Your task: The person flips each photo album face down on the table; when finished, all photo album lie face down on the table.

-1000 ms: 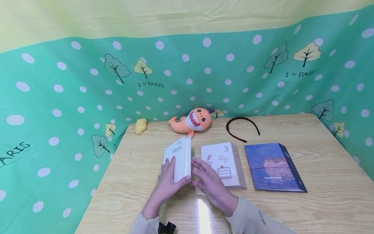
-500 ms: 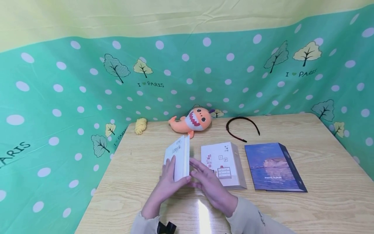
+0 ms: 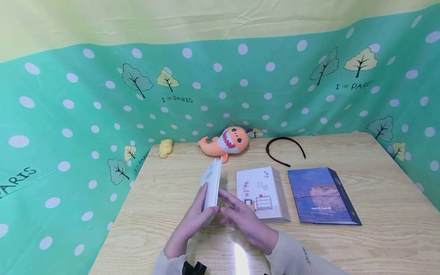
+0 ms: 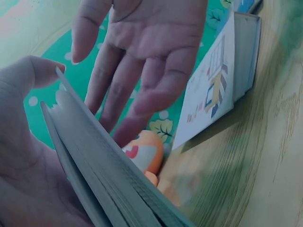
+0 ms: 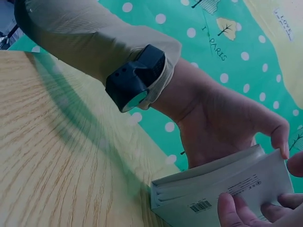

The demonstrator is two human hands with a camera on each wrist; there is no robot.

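In the head view my left hand point(image 3: 194, 221) grips a white book point(image 3: 214, 183) that stands nearly edge-on above the table. In the left wrist view its thumb bears on the cover's edge and the palm backs the other cover, with page edges showing slightly apart between. My right hand point(image 3: 245, 221) is beside the book with loosely extended fingers. Its fingers point(image 5: 228, 210) overlap the back cover with the barcode in the right wrist view. Just right of the hands lies a thick white book point(image 3: 252, 181) with a drawn room on its cover.
A blue photo album point(image 3: 319, 194) lies at the right. Along the back are a bundle of yellow yarn point(image 3: 165, 148), an orange shark plush point(image 3: 227, 142) and a dark headband point(image 3: 269, 151). A dotted green curtain point(image 3: 192, 95) hangs behind the wooden table point(image 3: 144, 214).
The held book has turned from showing its cover to nearly edge-on, and its right edge has shifted slightly left. My right hand has followed a little to the left.
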